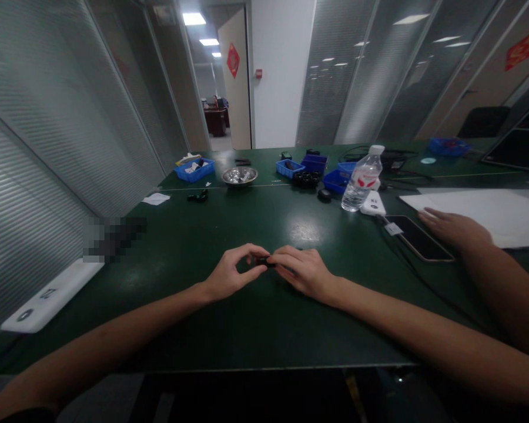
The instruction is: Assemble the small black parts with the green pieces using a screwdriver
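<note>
Low over the green table [255, 329], both hands meet on a small black part [267, 261]. It is mostly covered by fingers, so its kind does not show. My left hand [233, 273] pinches its left end between thumb and fingertips. From the other side, the fingers of my right hand [306, 273] close on its right end. Beyond the hands, a shiny metal bowl [239, 177] holds small pieces. Left of that bowl lies a small dark object [198, 196].
Another person's hand [461, 229] rests at right beside a phone [418, 238] and white sheets [511, 217]. A water bottle [362, 179] stands near blue trays [335, 182]. Another blue tray [195, 170] sits at the far left. A white power strip [53, 294] lies along the left edge.
</note>
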A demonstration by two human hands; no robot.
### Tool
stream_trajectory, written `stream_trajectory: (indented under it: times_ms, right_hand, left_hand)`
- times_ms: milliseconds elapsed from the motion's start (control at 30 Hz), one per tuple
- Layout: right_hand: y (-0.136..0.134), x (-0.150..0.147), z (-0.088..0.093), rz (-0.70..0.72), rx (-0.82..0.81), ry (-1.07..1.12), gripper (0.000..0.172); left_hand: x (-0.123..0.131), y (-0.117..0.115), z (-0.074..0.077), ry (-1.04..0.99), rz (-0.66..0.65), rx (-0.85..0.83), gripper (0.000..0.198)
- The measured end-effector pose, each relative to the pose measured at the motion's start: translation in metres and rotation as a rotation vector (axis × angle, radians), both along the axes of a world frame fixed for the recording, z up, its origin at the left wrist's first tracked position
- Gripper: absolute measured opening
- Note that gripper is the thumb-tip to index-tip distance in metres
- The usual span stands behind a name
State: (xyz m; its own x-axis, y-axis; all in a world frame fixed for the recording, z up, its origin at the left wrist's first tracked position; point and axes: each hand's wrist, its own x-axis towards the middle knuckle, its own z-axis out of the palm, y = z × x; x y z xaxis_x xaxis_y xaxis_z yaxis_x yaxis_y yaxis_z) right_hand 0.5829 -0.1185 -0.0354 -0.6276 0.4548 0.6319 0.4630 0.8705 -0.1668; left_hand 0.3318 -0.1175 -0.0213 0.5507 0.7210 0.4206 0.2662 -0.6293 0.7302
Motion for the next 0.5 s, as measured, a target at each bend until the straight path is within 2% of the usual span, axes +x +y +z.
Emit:
stream_trajectory:
  times_ms: [133,200,333,500]
  right_hand:
    - [-0.002,0.001,0.009,0.007,-0.031,-0.046,0.04]
    - [-0.002,0.003,0.014,-0.049,-0.034,-0.07,0.047]
    - [0.006,0.007,0.017,-0.204,-0.071,-0.159,0.041]
    - [0.019,0.012,0.008,-0.206,-0.231,-0.239,0.027]
  left_hand:
    - [0.0,0.002,0.0,0.022,0.035,0.015,0.025]
    - [-0.001,0.002,-0.001,0.021,0.064,0.022,0.025]
    - [-0.002,0.005,-0.002,0.068,0.097,0.029,0.021]
    - [-0.009,0.011,-0.004,0.205,0.148,0.019,0.018]
